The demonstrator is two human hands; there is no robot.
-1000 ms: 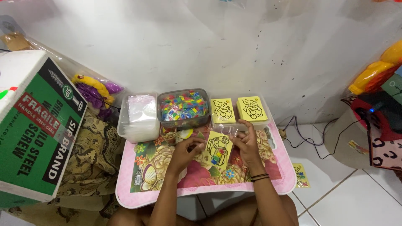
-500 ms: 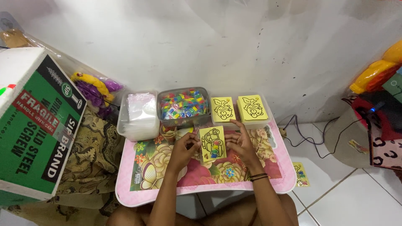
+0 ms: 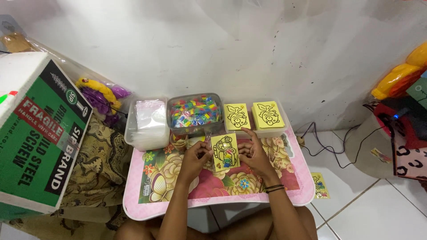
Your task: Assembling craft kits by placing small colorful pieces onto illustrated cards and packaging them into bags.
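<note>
Head view, left to right: green and white cardboard box (image 3: pixel 38 133) standing at far left beside patterned cloth (image 3: pixel 95 169); clear bag of purple and yellow toys (image 3: pixel 104 95) against the wall; then low pink bench (image 3: pixel 284 195) with a flowered top. Along its back edge, clear tub of plastic sleeves (image 3: pixel 147 122), clear tub of mixed coloured bits (image 3: pixel 195 111), and two stacks of yellow picture cards (image 3: pixel 253 116) side by side. Left hand (image 3: pixel 194 156) pinching the left edge of a yellow card (image 3: pixel 225 152), thumb and fingers pressed together on it, apparently over a thin clear wrapper. Card held tilted just above the middle of the bench, printed with a black outline vehicle partly coloured in. Right hand (image 3: pixel 252 153) at the card's right edge, fingers spread and loosely touching, forefinger raised. Probably light, thin and fairly stiff, yet easy to crease; wrapper likely slick. Best held by the edges, two sides at once, clear of the printed face. Black cables (image 3: pixel 331 146) on white floor tiles at right.
</note>
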